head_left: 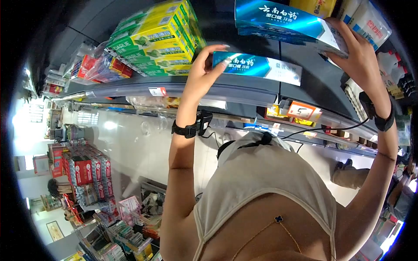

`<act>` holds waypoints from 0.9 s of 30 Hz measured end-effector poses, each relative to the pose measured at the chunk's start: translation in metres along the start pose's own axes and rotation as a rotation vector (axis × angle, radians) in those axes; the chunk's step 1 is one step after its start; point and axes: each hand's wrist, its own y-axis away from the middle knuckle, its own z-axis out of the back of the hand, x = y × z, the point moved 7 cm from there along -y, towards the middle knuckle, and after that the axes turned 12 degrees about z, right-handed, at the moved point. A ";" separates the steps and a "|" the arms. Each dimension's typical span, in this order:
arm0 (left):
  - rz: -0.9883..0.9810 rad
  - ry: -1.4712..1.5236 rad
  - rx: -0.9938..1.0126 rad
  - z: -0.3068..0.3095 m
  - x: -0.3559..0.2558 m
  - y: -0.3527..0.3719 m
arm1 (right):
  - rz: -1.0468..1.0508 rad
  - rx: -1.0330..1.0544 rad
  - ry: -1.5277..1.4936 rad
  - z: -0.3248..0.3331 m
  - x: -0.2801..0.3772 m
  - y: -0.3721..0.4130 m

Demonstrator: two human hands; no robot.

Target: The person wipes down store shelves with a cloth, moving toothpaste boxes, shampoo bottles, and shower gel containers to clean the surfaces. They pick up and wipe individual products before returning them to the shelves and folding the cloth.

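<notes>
My left hand (205,71) is closed on the left end of a blue and white toothpaste box (261,68), thumb on its front and fingers along its top edge. Behind it, on the dark shelf, lies a stack of matching toothpaste boxes (287,21). My right hand (357,52) wraps round the right end of that stack, thumb below and fingers over the top. Left of my left hand stands a pile of yellow and green toothpaste boxes (161,41). Black straps with small devices sit on both wrists.
A shelf edge rail (244,92) with a price tag (301,110) runs below the boxes. A black cable (331,129) hangs from my right wrist. White packages (370,26) lie at the upper right. Stacked red cartons (85,172) stand across the aisle. Another person's shoe and leg (352,174) show at right.
</notes>
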 end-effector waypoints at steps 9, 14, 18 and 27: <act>-0.001 -0.212 -0.033 -0.010 0.012 0.004 | 0.258 0.045 -0.230 -0.021 0.036 -0.029; -0.039 -0.218 -0.129 -0.002 0.025 -0.002 | 0.207 0.206 -0.204 -0.037 0.060 -0.034; -0.034 -0.232 -0.292 0.002 0.021 -0.007 | 0.317 0.042 -0.134 -0.051 0.050 -0.047; 0.152 0.006 -0.257 0.004 0.049 -0.046 | 0.342 0.128 -0.251 -0.068 0.029 -0.076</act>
